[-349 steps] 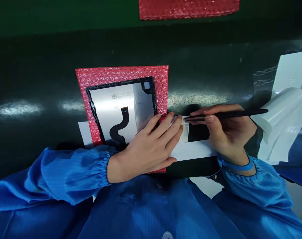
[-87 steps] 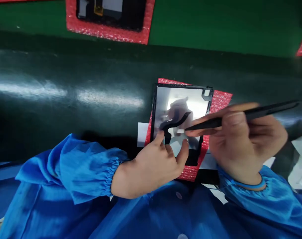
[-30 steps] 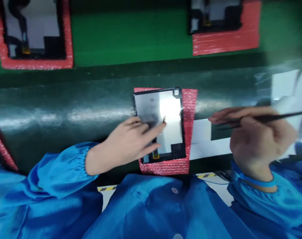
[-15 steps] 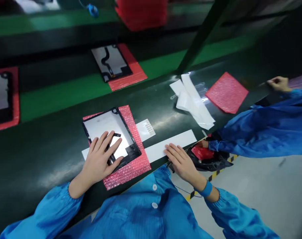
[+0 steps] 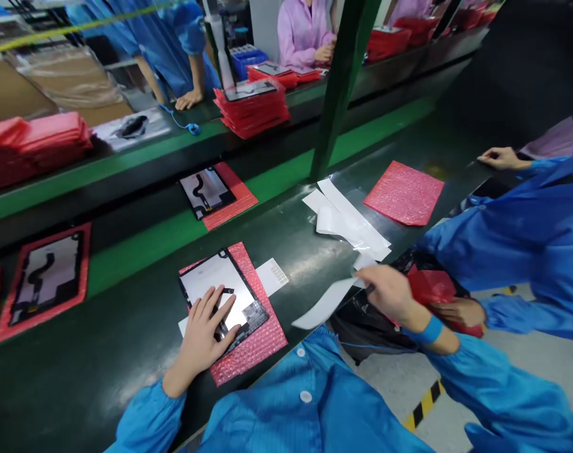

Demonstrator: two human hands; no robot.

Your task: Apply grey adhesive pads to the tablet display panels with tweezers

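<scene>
- Taking the tablet display panel [image 5: 211, 274] as the clock's centre, it lies silver face up on a red bubble-wrap pouch [image 5: 251, 357], on the dark green bench [image 5: 102, 346].
- The left hand [image 5: 199, 336] comes in from 7 o'clock, fingers spread over the panel's face beside the end of the black flex cable [image 5: 228, 290].
- At 3 o'clock, the right hand [image 5: 390, 292] pinches one end of a curved white strip [image 5: 321, 306] between thumb and fingers.
- A label card [image 5: 273, 277] juts out beside the pouch at 2 o'clock; loose white sheets [image 5: 333, 220] lie farther that way.
- The panel looks thin, stiff, fairly light, slick and fragile; its black frame, at opposite edges, seems the safest hold, sparing face and cable.
- The strip looks feather-light and bendy, best taken by an end; the pouch should be soft and yielding.
</scene>
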